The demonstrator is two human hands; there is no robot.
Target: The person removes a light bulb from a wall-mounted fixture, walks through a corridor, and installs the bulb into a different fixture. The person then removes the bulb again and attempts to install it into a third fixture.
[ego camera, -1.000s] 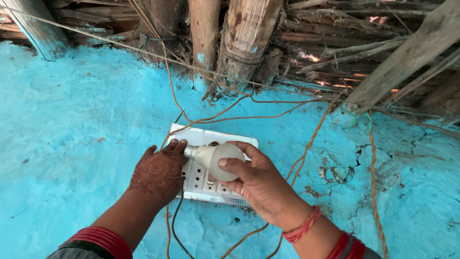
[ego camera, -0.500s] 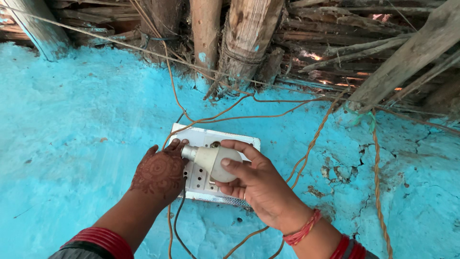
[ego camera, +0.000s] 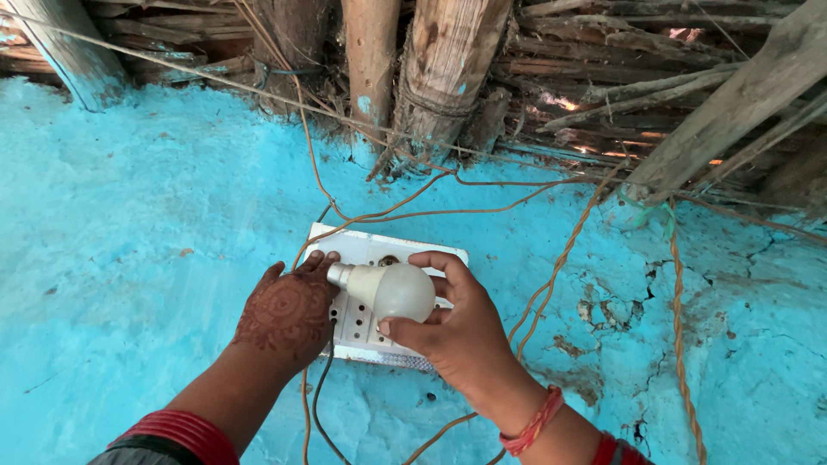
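Since the earlier frame, the right hand [ego camera: 461,340] has rotated about the bulb [ego camera: 392,290]: the thumb now lies under the globe at its near side and the index finger curls over the far side, a shift consistent with turning. The left hand [ego camera: 289,310] has not changed position.

Right hand: fingers closed around the white globe of the bulb. The bulb's metal cap points left, meeting the left hand's fingertips.

Left hand: flat, fingers together, pressed on the left part of the switchboard [ego camera: 357,327]. What lies under its fingertips is hidden.

Location: the bulb sits over the upper left area of the white rectangular switchboard, which is mounted on the turquoise wall [ego camera: 129,215].

Progress, as a judgement: the cap is at the fitting, but whether it is seated or coming loose cannot be told.

Orange wires [ego camera: 551,267] run from the switchboard up to the wooden beams [ego camera: 439,69]. No packages, labels or signs are legible.
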